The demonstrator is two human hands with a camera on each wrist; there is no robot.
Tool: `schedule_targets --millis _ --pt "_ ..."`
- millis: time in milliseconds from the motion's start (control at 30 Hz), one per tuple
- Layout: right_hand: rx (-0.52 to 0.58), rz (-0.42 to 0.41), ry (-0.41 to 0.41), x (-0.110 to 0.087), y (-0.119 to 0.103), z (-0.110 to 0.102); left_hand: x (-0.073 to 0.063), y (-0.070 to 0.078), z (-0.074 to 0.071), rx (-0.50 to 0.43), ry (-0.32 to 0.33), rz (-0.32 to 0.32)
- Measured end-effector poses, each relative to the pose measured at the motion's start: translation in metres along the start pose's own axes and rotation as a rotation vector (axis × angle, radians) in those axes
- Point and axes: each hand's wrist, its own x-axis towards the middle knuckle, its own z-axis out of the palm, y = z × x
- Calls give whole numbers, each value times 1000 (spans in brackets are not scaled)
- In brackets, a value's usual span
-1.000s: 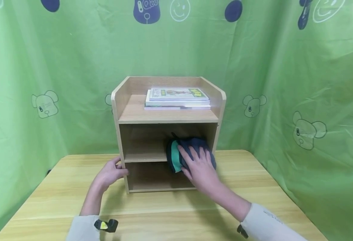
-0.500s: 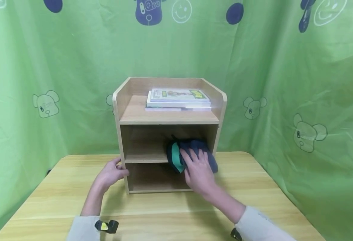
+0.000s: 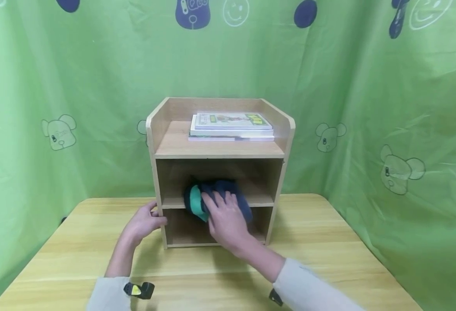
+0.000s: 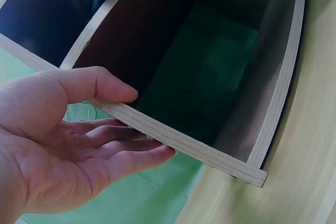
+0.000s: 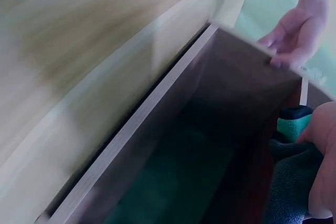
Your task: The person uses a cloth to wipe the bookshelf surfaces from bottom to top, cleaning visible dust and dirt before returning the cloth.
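A small wooden shelf unit (image 3: 220,156) stands upright on the table. My left hand (image 3: 144,222) grips its left side panel; in the left wrist view, the thumb (image 4: 113,87) lies inside the panel's front edge and the fingers outside. Over the middle shelf's front edge, a dark blue fuzzy cloth (image 3: 240,199) with a green band hangs partly down. My right hand (image 3: 228,222) holds the cloth from above with fingers bent over it. The right wrist view shows the cloth (image 5: 294,171) bunched beneath that hand; the palm side is hidden.
A stack of several books (image 3: 232,126) lies on the unit's top. The light wooden table (image 3: 329,242) reaches round the unit's sides and front. A green patterned curtain (image 3: 96,86) encloses the back and both sides. The lower compartment (image 5: 173,166) faces me.
My right hand has slid the cloth leftward along the middle shelf's front, from the right end towards the centre-left. The left hand stays on the side panel.
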Motion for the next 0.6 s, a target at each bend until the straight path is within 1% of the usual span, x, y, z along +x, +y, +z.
schedule_targets --millis 200,367,433,500,600 --pt "-45 -24 -39 24 -40 14 2 -2 -1 -21 20 -2" --pt "-74 -15 -68 31 -53 18 3 -1 2 -43 -2 13" --pt "-67 -7 -57 32 -54 20 3 0 2 -47 -13 21" --pt "-37 1 -25 33 -55 22 2 0 2 -44 -6 20" --pt "59 30 38 36 -57 25 1 -2 -1 -19 9 13"
